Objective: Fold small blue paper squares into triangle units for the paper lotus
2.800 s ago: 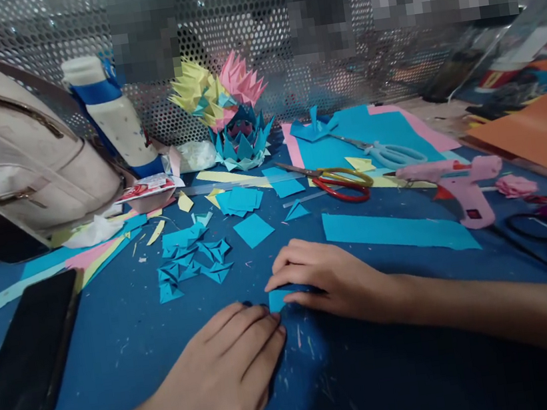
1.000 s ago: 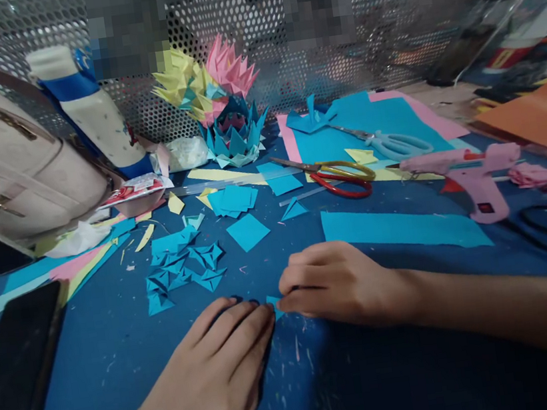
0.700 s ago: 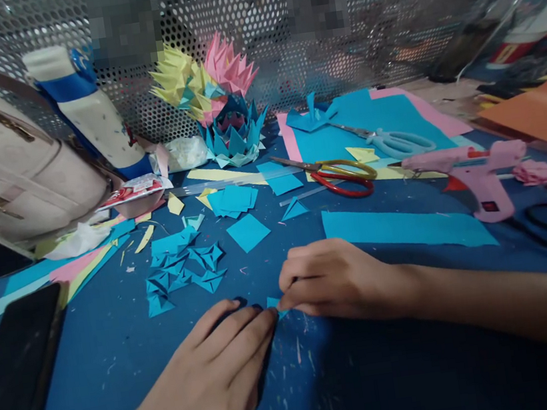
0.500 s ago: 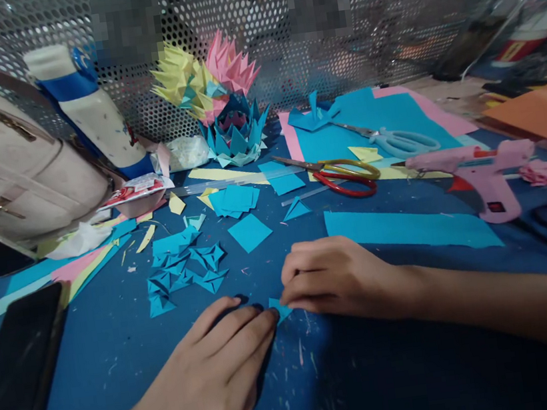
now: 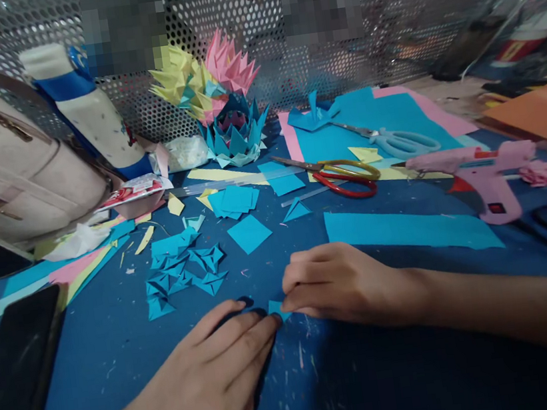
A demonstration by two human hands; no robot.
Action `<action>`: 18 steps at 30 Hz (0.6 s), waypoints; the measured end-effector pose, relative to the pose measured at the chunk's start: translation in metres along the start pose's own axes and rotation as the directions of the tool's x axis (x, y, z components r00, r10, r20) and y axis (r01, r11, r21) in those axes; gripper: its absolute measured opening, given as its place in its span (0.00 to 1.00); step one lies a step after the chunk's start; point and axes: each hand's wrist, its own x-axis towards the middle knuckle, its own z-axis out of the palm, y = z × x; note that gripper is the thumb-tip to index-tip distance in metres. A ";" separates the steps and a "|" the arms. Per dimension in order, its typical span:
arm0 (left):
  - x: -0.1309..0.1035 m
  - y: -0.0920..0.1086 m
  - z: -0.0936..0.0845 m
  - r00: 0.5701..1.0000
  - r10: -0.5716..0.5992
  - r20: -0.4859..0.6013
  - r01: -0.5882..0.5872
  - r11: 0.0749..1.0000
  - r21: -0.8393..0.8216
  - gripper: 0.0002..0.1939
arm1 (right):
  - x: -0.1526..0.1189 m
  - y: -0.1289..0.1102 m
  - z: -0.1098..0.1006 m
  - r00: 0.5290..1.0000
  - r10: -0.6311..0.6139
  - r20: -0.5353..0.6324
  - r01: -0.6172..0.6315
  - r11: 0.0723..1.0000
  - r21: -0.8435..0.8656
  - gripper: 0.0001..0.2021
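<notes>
A small folded blue paper (image 5: 277, 309) lies on the blue table between my hands. My left hand (image 5: 219, 367) is spread flat, palm down, its fingertips touching the paper's left edge. The fingers of my right hand (image 5: 332, 285) are curled together at the paper's right side and cover part of it. Up and to the left lie several folded blue pieces (image 5: 176, 268). A blue square (image 5: 250, 233) sits beyond my hands, with a stack of blue squares (image 5: 234, 201) behind it and a folded blue triangle (image 5: 297, 209) to its right.
Red-and-yellow-handled scissors (image 5: 345, 179), light blue scissors (image 5: 403, 141) and a pink glue gun (image 5: 485, 170) lie at the right, near a blue strip (image 5: 408, 229). Paper flowers (image 5: 231, 116) stand at the back. A phone (image 5: 21, 373), bottle (image 5: 90, 115) and bag (image 5: 9, 152) are left.
The fingers of my right hand have shifted slightly over the small blue paper, and less of it shows. My left hand stays nearly in place.
</notes>
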 end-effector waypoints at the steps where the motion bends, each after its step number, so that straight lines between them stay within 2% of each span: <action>1: -0.001 0.001 0.001 1.000 0.012 0.001 -0.012 1.000 0.021 0.18 | -0.001 0.000 0.000 1.000 -0.006 0.000 0.006 1.000 -0.015 0.13; 11: -0.007 0.006 0.010 0.997 0.069 -0.045 -0.065 0.993 0.098 0.18 | -0.001 -0.001 0.003 0.998 -0.049 0.028 0.053 0.987 -0.154 0.08; 15: -0.005 0.007 0.008 0.995 0.073 -0.065 -0.066 0.993 0.098 0.17 | 0.000 0.000 0.002 0.996 -0.019 0.083 0.029 0.992 -0.125 0.08; 18: -0.004 0.007 0.009 0.994 0.056 -0.095 -0.048 0.996 0.080 0.17 | 0.001 0.000 0.002 0.997 -0.002 0.078 0.011 0.993 -0.114 0.07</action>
